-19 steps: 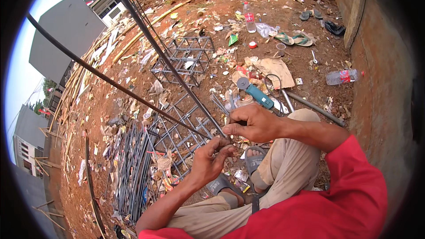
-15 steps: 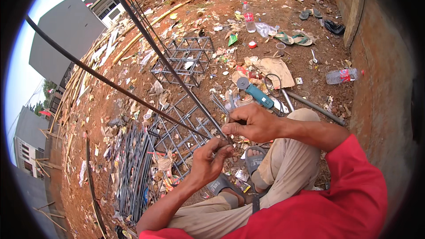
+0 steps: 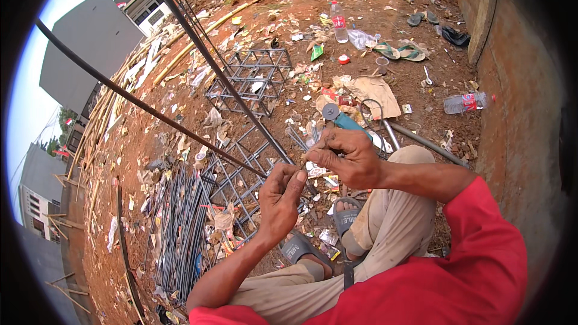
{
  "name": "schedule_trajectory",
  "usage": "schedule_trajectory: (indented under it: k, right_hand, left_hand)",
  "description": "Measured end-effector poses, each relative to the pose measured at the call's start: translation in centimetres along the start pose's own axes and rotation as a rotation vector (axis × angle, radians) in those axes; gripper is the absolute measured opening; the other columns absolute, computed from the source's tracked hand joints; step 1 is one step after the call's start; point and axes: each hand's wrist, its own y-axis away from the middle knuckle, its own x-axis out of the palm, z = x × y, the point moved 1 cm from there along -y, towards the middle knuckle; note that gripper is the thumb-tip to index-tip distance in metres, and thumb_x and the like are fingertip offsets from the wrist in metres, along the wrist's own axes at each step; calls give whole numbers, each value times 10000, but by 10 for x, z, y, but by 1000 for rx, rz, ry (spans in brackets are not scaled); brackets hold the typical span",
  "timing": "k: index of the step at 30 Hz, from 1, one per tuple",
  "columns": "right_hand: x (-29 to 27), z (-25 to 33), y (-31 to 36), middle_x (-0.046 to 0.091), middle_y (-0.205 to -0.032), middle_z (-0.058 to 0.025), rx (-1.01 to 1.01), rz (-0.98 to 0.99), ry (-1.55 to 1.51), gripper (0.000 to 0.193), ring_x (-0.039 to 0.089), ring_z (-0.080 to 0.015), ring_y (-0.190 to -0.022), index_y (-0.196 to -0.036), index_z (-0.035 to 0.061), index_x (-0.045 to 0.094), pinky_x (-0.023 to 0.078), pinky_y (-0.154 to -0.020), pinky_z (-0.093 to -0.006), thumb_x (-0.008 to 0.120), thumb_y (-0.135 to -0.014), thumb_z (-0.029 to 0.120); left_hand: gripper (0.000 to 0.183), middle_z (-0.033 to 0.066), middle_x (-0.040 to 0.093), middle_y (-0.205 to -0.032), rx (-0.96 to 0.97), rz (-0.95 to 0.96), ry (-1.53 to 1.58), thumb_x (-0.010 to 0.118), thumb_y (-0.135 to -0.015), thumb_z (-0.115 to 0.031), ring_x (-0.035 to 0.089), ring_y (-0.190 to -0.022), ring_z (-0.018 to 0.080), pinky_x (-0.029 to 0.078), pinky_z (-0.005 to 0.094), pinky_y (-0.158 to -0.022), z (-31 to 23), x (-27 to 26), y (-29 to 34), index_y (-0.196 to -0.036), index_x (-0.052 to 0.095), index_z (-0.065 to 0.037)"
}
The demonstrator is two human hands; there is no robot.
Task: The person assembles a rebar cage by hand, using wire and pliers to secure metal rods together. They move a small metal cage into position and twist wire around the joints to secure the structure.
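Observation:
In front of my knees my two hands are close together, fingertips nearly meeting. My left hand point(image 3: 279, 203) is pinched, thumb against the fingers, beside the lower end of a long dark steel bar point(image 3: 223, 75). A second, bent steel bar point(image 3: 138, 105) runs down to behind the same hand. Slightly higher and to the right, my right hand point(image 3: 349, 157) is closed too, thumb pressed to curled fingers. Whatever sits between the fingertips is too small to make out. Just beyond the right hand lies a teal angle grinder point(image 3: 345, 121), partly covered by it.
A bundle of thin steel rods point(image 3: 180, 238) lies at left, beside welded-looking bar frames point(image 3: 250, 81). Bottles point(image 3: 339, 24), sandals point(image 3: 409, 53), flattened cardboard point(image 3: 374, 96) and a metal pipe point(image 3: 430, 145) litter the red soil. A wall point(image 3: 518, 114) stands at right.
My left hand has shifted slightly left and up. My right hand has moved a little up and its fingers have curled differently. The bars' lower ends show more beside the left hand.

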Motion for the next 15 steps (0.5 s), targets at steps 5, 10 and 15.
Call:
schedule_trajectory:
  k: [5, 10, 15]
  right_hand:
    - [-5, 6, -3, 614, -708, -108, -20, 76, 38, 135, 585, -192, -630, -895, -3, 728, 429, -553, -327, 706, -882, 129]
    - [-6, 3, -1, 624, -720, -118, -86, 129, 9, 129, 613, -226, -639, -902, 2, 730, 455, -559, -336, 710, -874, 126]
    - [-6, 9, -3, 640, -740, -123, -29, 210, 34, 136, 616, -236, -633, -913, 8, 734, 463, -563, -340, 709, -870, 134]
  left_hand:
    - [180, -48, 487, -789, 98, 41, -71, 605, -986, -209, 406, -704, 31, 337, 205, -609, 6, -5, -2, -968, 572, -32]
    - [206, -47, 482, -788, 119, 98, -115, 608, -985, -225, 415, -719, 32, 349, 207, -621, 9, -4, 4, -948, 582, -24]
    - [214, -29, 513, -814, 54, 86, -136, 604, -988, -221, 428, -731, 34, 353, 204, -621, 3, -8, 12, -938, 593, -14]
